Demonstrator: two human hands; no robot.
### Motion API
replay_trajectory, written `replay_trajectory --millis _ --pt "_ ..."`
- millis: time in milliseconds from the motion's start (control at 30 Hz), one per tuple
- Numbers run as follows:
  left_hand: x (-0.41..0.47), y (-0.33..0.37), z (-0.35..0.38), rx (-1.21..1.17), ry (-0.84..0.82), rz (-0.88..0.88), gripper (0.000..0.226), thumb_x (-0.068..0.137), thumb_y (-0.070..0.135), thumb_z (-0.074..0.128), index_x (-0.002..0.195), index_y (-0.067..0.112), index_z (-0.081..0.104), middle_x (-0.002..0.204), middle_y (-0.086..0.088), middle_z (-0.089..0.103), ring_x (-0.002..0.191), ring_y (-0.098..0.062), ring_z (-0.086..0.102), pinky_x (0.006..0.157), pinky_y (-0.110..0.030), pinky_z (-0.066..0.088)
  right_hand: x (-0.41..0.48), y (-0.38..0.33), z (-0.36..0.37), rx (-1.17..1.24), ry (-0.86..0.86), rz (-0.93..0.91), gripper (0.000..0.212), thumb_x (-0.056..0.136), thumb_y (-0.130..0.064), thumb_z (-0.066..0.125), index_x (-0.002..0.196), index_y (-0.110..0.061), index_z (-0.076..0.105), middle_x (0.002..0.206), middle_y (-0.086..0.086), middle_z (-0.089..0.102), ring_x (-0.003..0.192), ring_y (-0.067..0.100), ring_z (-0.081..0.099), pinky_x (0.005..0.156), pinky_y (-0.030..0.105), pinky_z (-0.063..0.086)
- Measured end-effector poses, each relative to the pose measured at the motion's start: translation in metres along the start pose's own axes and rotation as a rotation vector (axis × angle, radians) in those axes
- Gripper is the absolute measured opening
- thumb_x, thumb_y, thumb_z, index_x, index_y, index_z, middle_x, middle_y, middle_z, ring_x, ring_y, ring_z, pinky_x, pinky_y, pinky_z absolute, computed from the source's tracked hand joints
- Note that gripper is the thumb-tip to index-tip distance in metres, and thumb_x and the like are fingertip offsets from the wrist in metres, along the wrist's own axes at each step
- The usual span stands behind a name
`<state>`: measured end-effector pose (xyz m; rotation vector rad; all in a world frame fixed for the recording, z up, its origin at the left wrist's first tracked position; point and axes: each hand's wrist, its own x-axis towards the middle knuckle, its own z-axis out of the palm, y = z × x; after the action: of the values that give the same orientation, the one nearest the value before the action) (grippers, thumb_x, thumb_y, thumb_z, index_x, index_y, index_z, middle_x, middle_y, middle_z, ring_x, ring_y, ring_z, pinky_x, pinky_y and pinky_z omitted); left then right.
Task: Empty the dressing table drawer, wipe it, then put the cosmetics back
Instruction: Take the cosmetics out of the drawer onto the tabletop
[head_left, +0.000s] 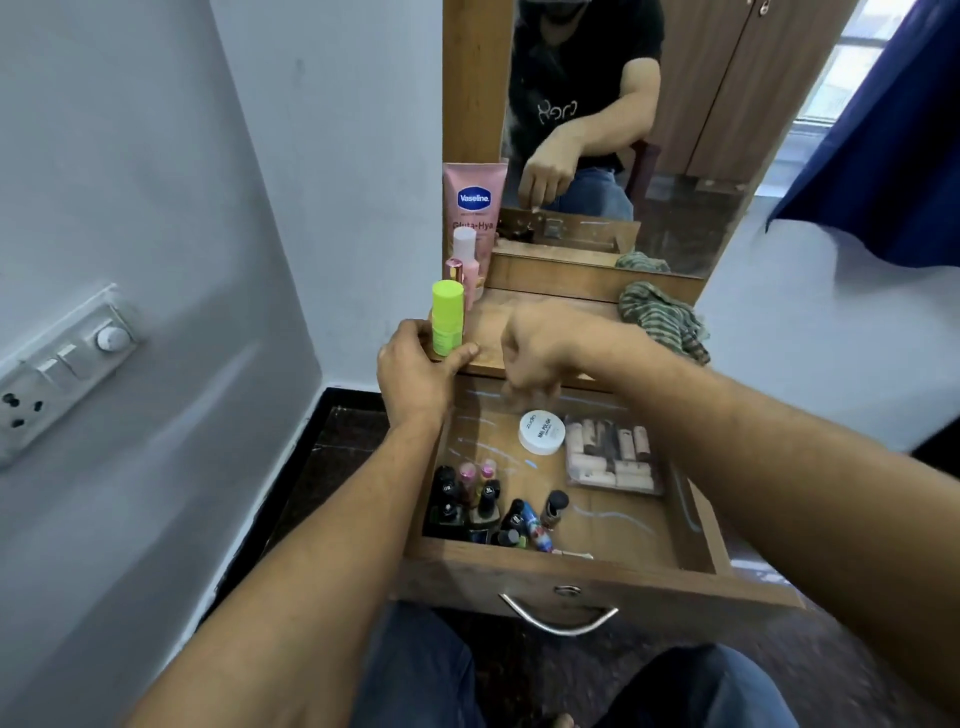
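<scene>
My left hand (415, 376) grips the green bottle (448, 317) at frame centre. My right hand (540, 348) hovers blurred over the drawer (597, 577); grip state indeterminable.

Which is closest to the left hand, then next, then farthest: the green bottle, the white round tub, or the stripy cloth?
1. Green bottle: in the grip of the left hand, at the left edge of the table top.
2. White round tub: down in the open drawer, to the right.
3. Stripy cloth: far right on the table top.
</scene>
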<state>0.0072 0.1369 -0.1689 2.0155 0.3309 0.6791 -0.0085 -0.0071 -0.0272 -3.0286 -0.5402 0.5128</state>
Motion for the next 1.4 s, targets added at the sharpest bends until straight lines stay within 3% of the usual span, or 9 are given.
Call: replay_trajectory --millis 100,200,300,433,567,767,967,1100,1400 --pt "-0.003 0.004 -0.001 0.006 -0.019 0.004 0.072 0.064 0.055 0.089 0.118 0.016 0.064 0.112 0.001 0.071 0.104 -0.019 0.064 0.084 -0.031 0.049 -0.012 0.021 0.032 -0.011 -0.186 -0.008 0.025 0.075 -0.026 0.088 0.088 -0.014 0.071 0.048 -0.008 0.063 0.05 0.009 0.063 0.049 0.019 0.047" --pt "-0.004 0.007 -0.002 0.013 -0.044 0.001 0.076 0.062 0.054 0.091 0.121 0.017 0.062 0.116 0.0 0.07 0.108 -0.021 0.063 0.089 -0.038 0.052 -0.019 0.038 0.067 -0.06 -0.228 0.011 0.034 0.065 -0.032 0.092 0.087 -0.015 0.071 0.055 -0.005 0.068 0.053 0.011 0.068 0.049 0.024 0.053" --pt "-0.003 0.009 -0.004 0.037 -0.067 -0.01 0.08 0.061 0.054 0.091 0.125 0.017 0.06 0.119 -0.001 0.069 0.111 -0.022 0.062 0.092 -0.04 0.052 -0.023 0.047 0.089 -0.081 -0.208 0.04 0.047 0.052 -0.046 0.092 0.086 -0.02 0.072 0.07 -0.004 0.075 0.06 0.013 0.072 0.07 0.034 0.063" --pt "-0.003 0.01 -0.003 0.065 -0.066 -0.015 0.079 0.061 0.055 0.09 0.123 0.016 0.061 0.118 -0.002 0.069 0.111 -0.025 0.061 0.091 -0.04 0.052 -0.025 0.048 0.097 -0.017 -0.219 0.039 0.038 0.058 -0.039 0.09 0.088 -0.024 0.073 0.064 -0.006 0.073 0.052 0.009 0.07 0.075 0.03 0.062" --pt "-0.005 0.013 -0.001 0.084 -0.044 -0.013 0.076 0.063 0.057 0.089 0.121 0.016 0.061 0.116 -0.003 0.069 0.111 -0.026 0.059 0.089 -0.04 0.051 -0.024 0.045 0.098 -0.05 -0.211 0.001 0.025 0.065 -0.032 0.085 0.083 -0.019 0.075 0.056 -0.002 0.07 0.06 0.012 0.073 0.076 0.032 0.062" --pt "-0.002 0.013 0.001 0.095 -0.021 -0.023 0.072 0.068 0.061 0.083 0.121 0.017 0.061 0.115 -0.002 0.068 0.111 -0.025 0.059 0.086 -0.039 0.051 -0.023 0.038 0.053 -0.007 -0.036 -0.037 0.023 0.07 -0.036 0.083 0.083 -0.018 0.076 0.064 -0.003 0.067 0.059 0.014 0.065 0.069 0.033 0.063" --pt "-0.003 0.008 0.006 0.101 0.044 -0.002 0.066 0.068 0.062 0.081 0.117 0.021 0.061 0.109 0.001 0.069 0.105 -0.025 0.061 0.085 -0.044 0.054 0.009 0.036 -0.026 0.184 0.34 -0.007 0.014 0.068 -0.037 0.081 0.072 -0.024 0.077 0.063 -0.004 0.072 0.057 0.011 0.069 0.057 0.025 0.057" --pt "-0.003 0.0 0.008 0.108 0.058 0.023 0.067 0.067 0.065 0.08 0.117 0.024 0.061 0.107 0.005 0.068 0.102 -0.021 0.06 0.083 -0.045 0.054 0.051 0.037 -0.049 0.325 0.539 0.078 0.015 0.069 -0.036 0.081 0.072 -0.022 0.077 0.075 0.0 0.073 0.072 0.019 0.069 0.071 0.037 0.062" --pt "-0.001 -0.008 0.012 0.101 0.099 0.029 0.067 0.065 0.071 0.076 0.115 0.03 0.06 0.102 0.014 0.066 0.099 -0.013 0.06 0.077 -0.041 0.054 0.123 0.031 -0.038 0.324 0.583 0.195 0.026 0.075 -0.032 0.074 0.094 -0.014 0.072 0.096 0.01 0.071 0.091 0.033 0.068 0.074 0.036 0.057"
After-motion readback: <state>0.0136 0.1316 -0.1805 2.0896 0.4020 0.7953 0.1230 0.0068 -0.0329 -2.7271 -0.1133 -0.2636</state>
